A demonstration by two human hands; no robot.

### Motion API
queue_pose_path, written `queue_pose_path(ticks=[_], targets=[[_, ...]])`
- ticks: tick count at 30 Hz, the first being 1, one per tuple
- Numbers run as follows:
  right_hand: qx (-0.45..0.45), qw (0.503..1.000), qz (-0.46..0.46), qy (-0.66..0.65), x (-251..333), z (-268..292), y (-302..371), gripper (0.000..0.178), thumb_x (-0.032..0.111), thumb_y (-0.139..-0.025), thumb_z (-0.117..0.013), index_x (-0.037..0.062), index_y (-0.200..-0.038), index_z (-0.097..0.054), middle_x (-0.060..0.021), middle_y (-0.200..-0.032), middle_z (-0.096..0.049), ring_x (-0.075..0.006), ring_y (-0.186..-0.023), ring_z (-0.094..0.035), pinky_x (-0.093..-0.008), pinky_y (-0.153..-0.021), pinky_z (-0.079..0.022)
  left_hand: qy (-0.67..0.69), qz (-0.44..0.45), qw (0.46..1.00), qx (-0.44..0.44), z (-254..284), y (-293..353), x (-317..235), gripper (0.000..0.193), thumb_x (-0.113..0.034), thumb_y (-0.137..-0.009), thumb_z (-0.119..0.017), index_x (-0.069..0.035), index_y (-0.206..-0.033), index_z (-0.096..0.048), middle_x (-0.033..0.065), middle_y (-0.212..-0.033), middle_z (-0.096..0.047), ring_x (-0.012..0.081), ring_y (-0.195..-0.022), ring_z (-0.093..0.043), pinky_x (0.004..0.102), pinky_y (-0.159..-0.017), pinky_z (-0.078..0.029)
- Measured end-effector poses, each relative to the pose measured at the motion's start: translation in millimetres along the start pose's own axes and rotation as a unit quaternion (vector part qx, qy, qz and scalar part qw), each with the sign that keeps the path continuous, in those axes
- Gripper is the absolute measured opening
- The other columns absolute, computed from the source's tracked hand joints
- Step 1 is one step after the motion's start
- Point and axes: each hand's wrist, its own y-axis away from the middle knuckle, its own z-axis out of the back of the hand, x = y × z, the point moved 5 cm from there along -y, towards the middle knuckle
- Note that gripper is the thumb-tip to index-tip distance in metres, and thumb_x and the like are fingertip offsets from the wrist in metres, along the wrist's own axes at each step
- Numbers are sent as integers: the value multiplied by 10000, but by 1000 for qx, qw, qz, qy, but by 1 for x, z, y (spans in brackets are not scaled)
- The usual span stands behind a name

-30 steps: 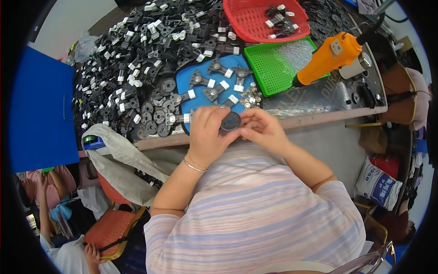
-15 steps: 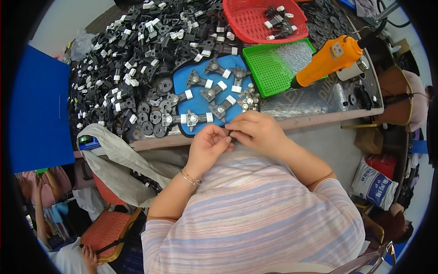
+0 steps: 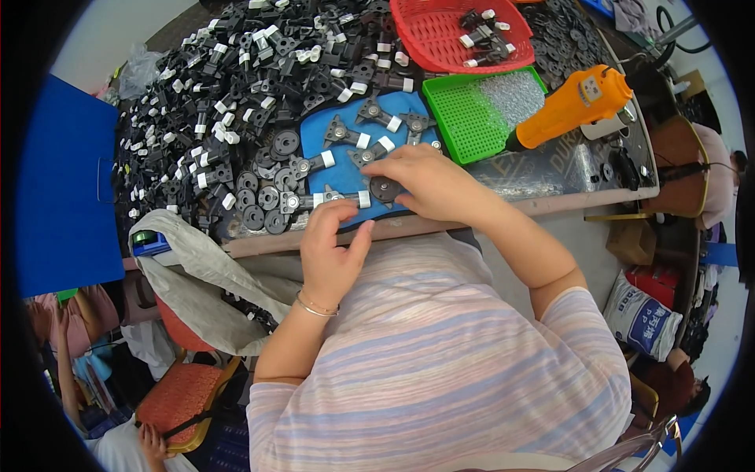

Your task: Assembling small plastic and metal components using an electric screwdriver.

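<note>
My right hand [image 3: 429,182] is over the blue mat [image 3: 318,141], its fingers curled around a round black disc [image 3: 384,189] held flat above a bracket that the disc mostly covers. My left hand [image 3: 334,245] sits at the mat's near edge, thumb and fingers apart with nothing between them. Its fingertips are beside a black bracket with a white end [image 3: 362,199]. Several similar brackets lie spread on the mat, among them one at the back [image 3: 378,115]. The small metal parts right of the mat are mostly hidden by my right hand.
A large heap of black brackets with white ends [image 3: 259,63] fills the table's left. Loose black discs [image 3: 253,219] lie beside the mat. Farther right are a green basket [image 3: 452,149] with small clear pieces, a red basket [image 3: 409,47] and an orange electric screwdriver [image 3: 574,106].
My hands have parted from their pinch at the table edge. The right one has moved forward over the mat with the disc; the left has shifted left and opened.
</note>
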Motion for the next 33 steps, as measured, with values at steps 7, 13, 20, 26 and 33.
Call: queue_pose_path(ticks=[7,13,20,26,33], targets=[[28,999,-16,20,4,-1,-4,524,16,-670,-671,107,-1174,-560,-118,-1069,-591,-298,-1027,-531,-398,-901,-394,-6,17,999,-30,14,2,12,205,-52,-693,-703,-28,-851,-574,109,-904,-610,274,-836,-567,338,-740,-444],[5,1000,-7,-12,1,-1,-2,531,84,-673,-711,92,-1176,-543,-125,-1086,-581,-300,-1039,-531,-398,-906,-391,-109,-40,993,-1,8,-14,2,231,-150,-692,-714,-69,-862,-581,73,-931,-607,248,-881,-536,347,-810,-349],[-7,998,-47,-48,-2,-3,-1,508,111,-681,-718,64,-1148,-524,-121,-1104,-591,-283,-1038,-546,-382,-902,-385,-125,-54,991,-8,7,-18,6,238,-168,-690,-716,-82,-870,-586,64,-976,-600,241,-902,-526,355,-828,-334],[3,998,-42,-38,-3,-4,-1,493,87,-676,-706,63,-1136,-530,-100,-1051,-617,-282,-1013,-561,-371,-903,-381,-125,-35,991,-13,9,-14,10,239,-167,-678,-724,-89,-862,-594,61,-967,-599,239,-904,-528,353,-846,-326],[-231,966,112,38,23,39,28,470,96,-671,-724,91,-1102,-537,-80,-911,-616,-251,-893,-571,-368,-843,-405,-166,-42,985,26,-2,-17,10,323,-244,-670,-732,-93,-926,-607,53,-997,-582,238,-969,-500,395,-890,-281]])
